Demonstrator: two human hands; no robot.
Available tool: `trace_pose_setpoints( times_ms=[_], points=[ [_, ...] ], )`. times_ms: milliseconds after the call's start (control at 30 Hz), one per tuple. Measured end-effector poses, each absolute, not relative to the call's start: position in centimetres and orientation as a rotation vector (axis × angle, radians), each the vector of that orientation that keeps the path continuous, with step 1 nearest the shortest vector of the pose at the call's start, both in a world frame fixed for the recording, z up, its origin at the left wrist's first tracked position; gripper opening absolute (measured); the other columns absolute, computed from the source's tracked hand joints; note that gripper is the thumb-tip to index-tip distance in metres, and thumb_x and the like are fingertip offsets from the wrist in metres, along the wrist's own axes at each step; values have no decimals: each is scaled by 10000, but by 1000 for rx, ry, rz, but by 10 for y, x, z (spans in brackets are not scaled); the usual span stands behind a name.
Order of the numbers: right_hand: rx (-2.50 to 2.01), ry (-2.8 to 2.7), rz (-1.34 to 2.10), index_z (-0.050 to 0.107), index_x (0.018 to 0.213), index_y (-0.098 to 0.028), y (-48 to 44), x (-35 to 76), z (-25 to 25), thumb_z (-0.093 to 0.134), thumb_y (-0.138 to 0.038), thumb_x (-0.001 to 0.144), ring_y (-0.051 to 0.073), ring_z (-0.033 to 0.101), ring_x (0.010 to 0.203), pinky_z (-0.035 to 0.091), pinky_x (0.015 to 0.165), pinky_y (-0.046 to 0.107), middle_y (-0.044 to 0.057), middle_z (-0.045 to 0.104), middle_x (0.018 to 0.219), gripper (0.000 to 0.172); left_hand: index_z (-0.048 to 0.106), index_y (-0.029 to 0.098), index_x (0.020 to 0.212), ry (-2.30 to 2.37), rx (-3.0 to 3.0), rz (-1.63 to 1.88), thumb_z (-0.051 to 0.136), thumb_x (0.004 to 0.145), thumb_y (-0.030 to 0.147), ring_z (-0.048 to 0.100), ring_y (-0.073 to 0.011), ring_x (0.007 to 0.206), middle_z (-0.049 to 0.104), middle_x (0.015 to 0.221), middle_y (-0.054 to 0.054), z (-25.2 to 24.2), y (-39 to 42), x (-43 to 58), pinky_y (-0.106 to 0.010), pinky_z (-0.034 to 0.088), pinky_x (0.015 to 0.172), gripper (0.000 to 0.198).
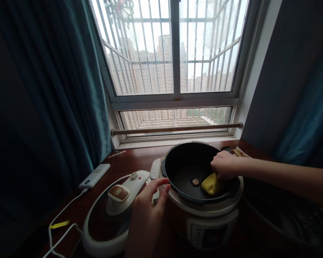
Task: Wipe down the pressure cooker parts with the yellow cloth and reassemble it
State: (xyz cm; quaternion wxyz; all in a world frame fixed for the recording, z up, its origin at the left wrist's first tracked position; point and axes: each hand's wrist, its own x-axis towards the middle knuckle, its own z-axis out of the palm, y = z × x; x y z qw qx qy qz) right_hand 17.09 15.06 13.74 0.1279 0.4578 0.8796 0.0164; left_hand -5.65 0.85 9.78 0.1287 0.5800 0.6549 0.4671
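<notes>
An electric pressure cooker (174, 218) stands on the table with its top off, and a dark inner pot (183, 168) sits in it. My right hand (226, 165) reaches into the pot from the right, closed on a yellow cloth (212, 184) that lies against the inside near the bottom. At the pot's left rim is my left hand (152, 200), its thumb and index finger drawn together on the edge. To the left lies the cooker's lid (115, 211), white-rimmed with a brown and white handle, partly hidden behind my left forearm.
A white power bank (94, 176) with a white cable (67, 206) lies on the left of the table (140, 156). A large dark basin or pan (280, 211) is at the right. Behind are a barred window (174, 64), a horizontal rod (177, 129) and blue curtains (78, 89).
</notes>
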Motion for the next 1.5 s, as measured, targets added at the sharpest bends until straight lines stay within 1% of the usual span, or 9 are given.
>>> trace_pose_setpoints(
  times_ms=[233, 400, 600, 800, 1000, 1133, 1233, 1367, 1500],
  points=[
    [1491, 2673, -555, 694, 773, -223, 88, 140, 145, 437, -251, 755, 158, 576, 657, 345, 565, 248, 27, 659, 721, 260, 679, 242, 914, 1857, 1685, 1399, 544, 783, 391, 659, -213, 831, 707, 917, -24, 97, 9, -60, -329, 527, 731, 240],
    [1793, 3032, -191, 658, 856, -244, 38, 105, 129, 387, -260, 846, 176, 536, 784, 334, 659, 282, 24, 629, 822, 271, 672, 227, 914, 1819, 1729, 1450, 511, 811, 365, 647, -205, 853, 697, 942, -35, 101, 3, -55, -338, 514, 780, 236],
    [2026, 3113, -45, 629, 774, -213, 20, 81, 120, 355, -243, 884, 196, 476, 803, 320, 697, 311, 51, 596, 830, 297, 657, 207, 920, 1800, 1804, 1497, 494, 830, 300, 625, -195, 878, 686, 941, -45, 112, -6, -38, -329, 496, 797, 208],
    [2113, 3164, -380, 645, 868, -208, 27, 77, 122, 413, -171, 849, 185, 520, 779, 357, 698, 292, 42, 625, 825, 235, 649, 214, 948, 1687, 1852, 1607, 485, 837, 240, 599, -184, 954, 667, 1009, -38, 116, -1, -19, -312, 467, 858, 200],
    [2161, 3387, -844, 548, 1172, -184, 20, 93, 110, 397, -238, 871, 186, 607, 909, 445, 782, 278, 66, 651, 1036, 341, 553, 208, 1170, 1696, 1868, 1556, 393, 898, 335, 520, -202, 1067, 599, 1146, -61, 114, 2, -8, -367, 397, 937, 340],
    [2256, 3460, -1138, 568, 1121, -174, 16, 111, 107, 385, -237, 864, 175, 601, 984, 469, 840, 280, 70, 634, 1096, 321, 634, 219, 1056, 1778, 2017, 1278, 415, 880, 405, 514, -218, 967, 621, 982, -54, 111, 9, -5, -386, 403, 880, 337],
    [2313, 3370, -1294, 607, 1032, -175, 15, 122, 109, 413, -267, 854, 177, 639, 872, 506, 757, 279, 72, 663, 1006, 280, 676, 218, 924, 1805, 2101, 1177, 556, 792, 443, 510, -221, 895, 604, 881, -48, 111, 13, -5, -374, 419, 829, 288],
    [2475, 3257, -1421, 638, 948, -191, 12, 137, 112, 449, -326, 840, 173, 657, 761, 519, 666, 256, 59, 686, 896, 257, 650, 212, 744, 1791, 2188, 1218, 598, 769, 391, 507, -205, 858, 583, 828, -38, 109, 14, -11, -336, 427, 785, 188],
    [2655, 3167, -1483, 660, 905, -210, 8, 150, 115, 476, -358, 818, 182, 661, 748, 524, 630, 252, 52, 692, 839, 251, 607, 204, 740, 1985, 2078, 1393, 545, 794, 316, 525, -201, 842, 566, 842, -36, 101, 13, -32, -329, 437, 763, 139]
  ],
)
